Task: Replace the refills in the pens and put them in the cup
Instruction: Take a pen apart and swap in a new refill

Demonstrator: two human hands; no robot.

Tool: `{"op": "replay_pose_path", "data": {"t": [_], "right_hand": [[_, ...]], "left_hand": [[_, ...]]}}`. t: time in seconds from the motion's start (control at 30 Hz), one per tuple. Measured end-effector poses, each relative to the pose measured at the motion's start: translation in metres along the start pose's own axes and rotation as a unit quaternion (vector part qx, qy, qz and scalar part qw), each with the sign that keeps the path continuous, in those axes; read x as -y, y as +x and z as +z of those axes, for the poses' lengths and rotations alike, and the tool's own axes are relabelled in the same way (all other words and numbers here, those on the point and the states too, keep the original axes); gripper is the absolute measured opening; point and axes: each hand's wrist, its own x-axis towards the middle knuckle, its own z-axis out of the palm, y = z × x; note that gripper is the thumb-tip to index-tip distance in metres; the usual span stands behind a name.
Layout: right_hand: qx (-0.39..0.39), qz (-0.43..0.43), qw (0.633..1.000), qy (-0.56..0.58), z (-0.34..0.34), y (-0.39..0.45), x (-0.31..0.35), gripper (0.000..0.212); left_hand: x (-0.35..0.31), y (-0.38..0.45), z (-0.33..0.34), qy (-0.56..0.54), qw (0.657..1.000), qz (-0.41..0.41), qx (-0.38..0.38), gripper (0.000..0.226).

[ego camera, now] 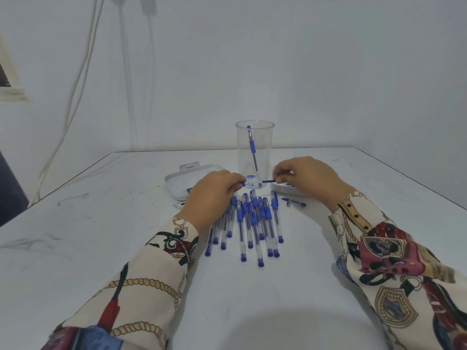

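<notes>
White tray (177, 181): far left, open, likely there for pen parts.
Left hand (213, 192): fingers curled, pinching a pen body (242, 183) steady.
Pens (249, 223): lying in a near pile, waiting.
Cup (255, 145): far middle, one pen inside.
Right hand (307, 178): pinches a dark refill (268, 181), aimed at the pen.

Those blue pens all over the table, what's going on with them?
A person is swapping refills in pens. The left hand grips a pen body while the right hand pinches a thin dark refill, the two held end to end just in front of the clear cup. One pen stands in the cup. A bunch of pens lies on the table, with white trays to either side.
</notes>
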Motion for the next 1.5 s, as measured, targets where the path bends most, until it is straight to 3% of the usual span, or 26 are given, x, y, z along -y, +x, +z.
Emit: {"op": "replay_pose_path", "data": {"t": [0.53,0.73,0.93,1.1,1.5], "right_hand": [[0.007,-0.046,0.998,0.036,0.010,0.003,0.019,0.009],[0.022,-0.009,0.999,0.025,-0.003,-0.002,0.012,0.034],[0.016,0.036,0.998,0.046,-0.010,-0.005,-0.008,0.017],[0.014,0.022,0.999,0.037,-0.007,-0.004,-0.002,0.004],[0.011,-0.033,0.999,0.026,0.007,0.000,0.018,0.009]], "left_hand": [[-0.005,-0.001,0.005,0.017,0.999,0.033,-0.009,0.026],[0.000,-0.001,0.003,0.029,0.999,0.022,-0.022,0.025],[0.001,0.000,0.001,0.038,0.999,0.015,-0.035,0.025],[-0.001,-0.001,0.001,0.037,0.999,0.017,-0.033,0.026],[-0.007,-0.002,0.002,0.042,0.999,0.020,-0.022,0.025]]}}
